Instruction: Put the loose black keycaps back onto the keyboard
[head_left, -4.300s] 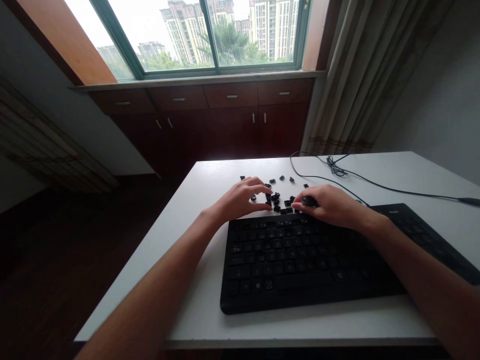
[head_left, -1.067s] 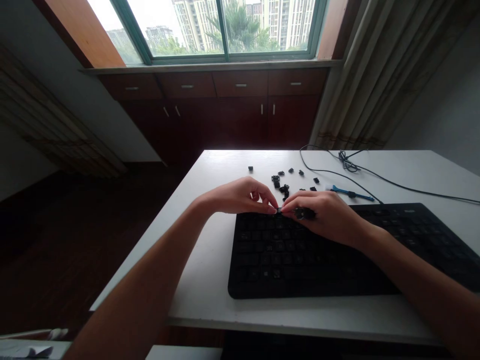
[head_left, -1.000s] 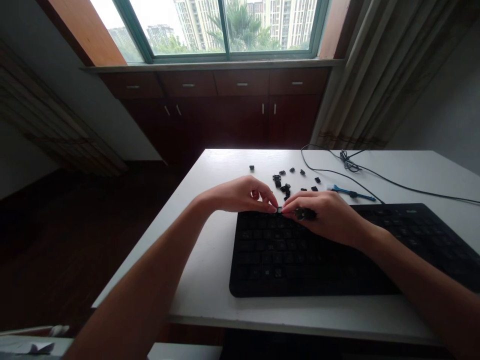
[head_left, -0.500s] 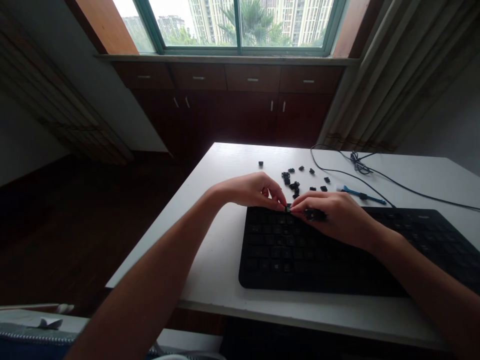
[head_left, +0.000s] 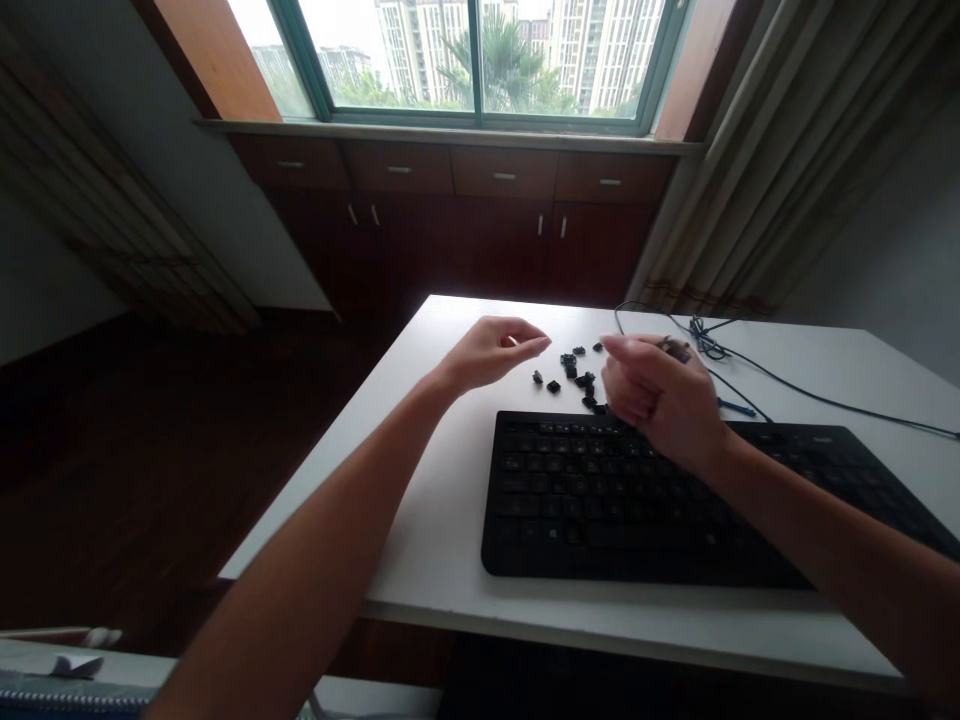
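My left hand [head_left: 499,350] hovers over the white table behind the keyboard's left end. Its thumb and fingertips come together, with nothing showing between them. My right hand [head_left: 660,395] is curled above the black keyboard [head_left: 600,555], near its back edge. A dark patch shows at its upper side, and what its fingers hold is hidden. Just below my left hand lie two small black pieces, one [head_left: 538,377] beside another [head_left: 553,386]; they look like keycaps or key switches. More such pieces [head_left: 570,368] are scattered between the hands, some touching.
A blue tool [head_left: 736,407] lies behind the keyboard, partly hidden by my right hand. A black cable [head_left: 825,395] runs across the white table [head_left: 427,470] to a tied bundle [head_left: 705,335]. Beyond the table are cabinets [head_left: 465,240] under a window.
My hands have lifted off the keyboard's back row and parted. The left moved back and left, the right turned and curled up. Two black pieces now show near my left hand.
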